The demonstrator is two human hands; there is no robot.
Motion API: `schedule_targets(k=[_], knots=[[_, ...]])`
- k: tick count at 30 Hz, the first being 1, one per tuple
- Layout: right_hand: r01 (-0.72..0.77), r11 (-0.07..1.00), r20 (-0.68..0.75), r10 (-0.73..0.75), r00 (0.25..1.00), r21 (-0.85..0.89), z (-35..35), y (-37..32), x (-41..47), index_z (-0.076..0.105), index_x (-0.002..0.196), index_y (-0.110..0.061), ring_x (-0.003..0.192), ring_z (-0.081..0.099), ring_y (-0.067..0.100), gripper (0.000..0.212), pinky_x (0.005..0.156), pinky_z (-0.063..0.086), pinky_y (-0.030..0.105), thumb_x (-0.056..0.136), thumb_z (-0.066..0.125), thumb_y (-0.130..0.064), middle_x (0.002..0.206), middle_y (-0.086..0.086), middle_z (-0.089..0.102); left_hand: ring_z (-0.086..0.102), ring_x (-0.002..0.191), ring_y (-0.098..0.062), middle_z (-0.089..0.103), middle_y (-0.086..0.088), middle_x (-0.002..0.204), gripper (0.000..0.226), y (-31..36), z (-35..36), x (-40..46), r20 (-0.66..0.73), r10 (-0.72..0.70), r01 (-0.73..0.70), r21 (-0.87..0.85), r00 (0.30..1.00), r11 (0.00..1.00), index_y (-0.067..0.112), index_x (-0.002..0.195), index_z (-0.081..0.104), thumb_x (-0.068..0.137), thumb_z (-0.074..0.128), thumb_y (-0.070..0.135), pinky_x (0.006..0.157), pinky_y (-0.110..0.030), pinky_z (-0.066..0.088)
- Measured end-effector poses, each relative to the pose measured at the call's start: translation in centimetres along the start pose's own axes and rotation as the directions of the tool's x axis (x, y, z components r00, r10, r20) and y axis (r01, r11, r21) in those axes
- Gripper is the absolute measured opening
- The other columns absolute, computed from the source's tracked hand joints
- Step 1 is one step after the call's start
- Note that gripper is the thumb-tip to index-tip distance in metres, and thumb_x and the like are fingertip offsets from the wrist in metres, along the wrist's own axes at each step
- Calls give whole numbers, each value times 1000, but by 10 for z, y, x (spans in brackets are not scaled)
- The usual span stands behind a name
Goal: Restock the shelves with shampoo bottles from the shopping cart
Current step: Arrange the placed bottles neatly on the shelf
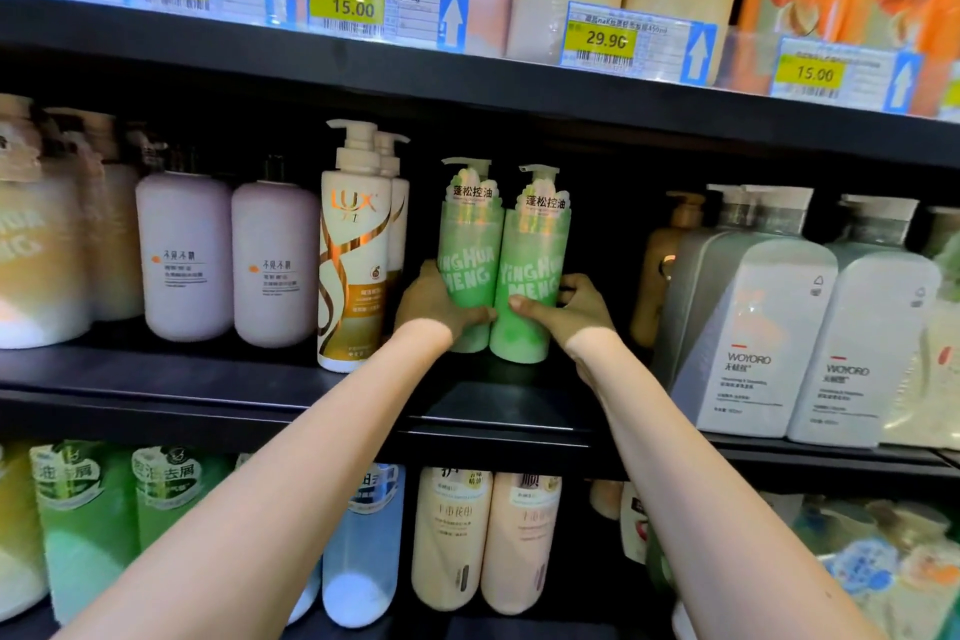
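Two bare forearms reach up from the bottom edge toward the middle shelf [218,379], a dark black board running the full width, with another black shelf above it carrying yellow price tags [347,8] reading 15.00 and 29.90. Up top stand big pink, beige and orange bottles, cropped by the frame.

On the middle shelf, far right, two large white jugs marked WOYORO [810,327] stand side by side, near the front edge. Far left, a blurred beige bottle, then two pale pink bottles [228,255] standing upright next to each other. Just right of them, a tall white and gold LUX pump bottle [356,244], with a second one tucked behind it.

And in the gap between LUX and WOYORO, the action: two green pump bottles, upright and touching each other, set back from the shelf's front edge. The left green bottle [470,244] is grasped low down by the left hand [436,304], thumb across the front, fingers wrapped round the far side. The right green bottle [535,265] is grasped by the right hand [566,307], thumb on the front, fingers curled round the right side. Both thumbs nearly meet where the bottles join.

Below, the bottom shelf shows green, blue and cream bottles [452,535], partly hidden by the arms.
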State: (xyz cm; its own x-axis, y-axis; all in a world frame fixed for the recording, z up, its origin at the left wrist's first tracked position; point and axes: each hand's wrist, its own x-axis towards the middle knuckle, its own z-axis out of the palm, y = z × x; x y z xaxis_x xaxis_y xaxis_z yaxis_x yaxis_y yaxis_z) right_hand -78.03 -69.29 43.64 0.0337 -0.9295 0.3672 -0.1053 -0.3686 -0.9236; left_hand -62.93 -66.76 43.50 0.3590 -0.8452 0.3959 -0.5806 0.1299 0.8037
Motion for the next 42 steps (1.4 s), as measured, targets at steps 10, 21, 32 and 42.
schedule_targets(k=[10,21,32,42], knots=[[80,993,10,-80,997,-87,9,19,15,50,128,-6,108,61,30,57,96,49,45,78,76,-12,123,15,61,58,109,-34,59,-18,121,76,-8,10,3,-150,-3,14,66,989,998,3,120,42,63,86,27,88,-39,50],[106,975,66,-95,993,-194,12,22,17,45,135,-9,115,58,29,57,99,46,39,84,71,-16,128,12,60,58,111,-33,60,-14,124,70,-11,9,1,-119,-8,14,49,993,999,7,124,43,70,82,27,89,-39,49],[54,793,-18,-81,997,-607,8,0,-9,29,145,-9,127,46,36,61,99,41,40,95,52,-35,144,17,43,51,121,-31,51,-12,135,71,3,-4,-21,78,-96,86,125,992,988,8,136,38,79,73,30,99,-39,45],[461,578,258,-401,879,-674,41,-20,-178,37,144,-15,137,39,24,55,114,29,47,97,46,-39,148,5,43,24,143,-15,25,1,156,70,-36,-136,-195,224,342,-409,534,912,740,18,148,26,88,41,52,116,-33,24]])
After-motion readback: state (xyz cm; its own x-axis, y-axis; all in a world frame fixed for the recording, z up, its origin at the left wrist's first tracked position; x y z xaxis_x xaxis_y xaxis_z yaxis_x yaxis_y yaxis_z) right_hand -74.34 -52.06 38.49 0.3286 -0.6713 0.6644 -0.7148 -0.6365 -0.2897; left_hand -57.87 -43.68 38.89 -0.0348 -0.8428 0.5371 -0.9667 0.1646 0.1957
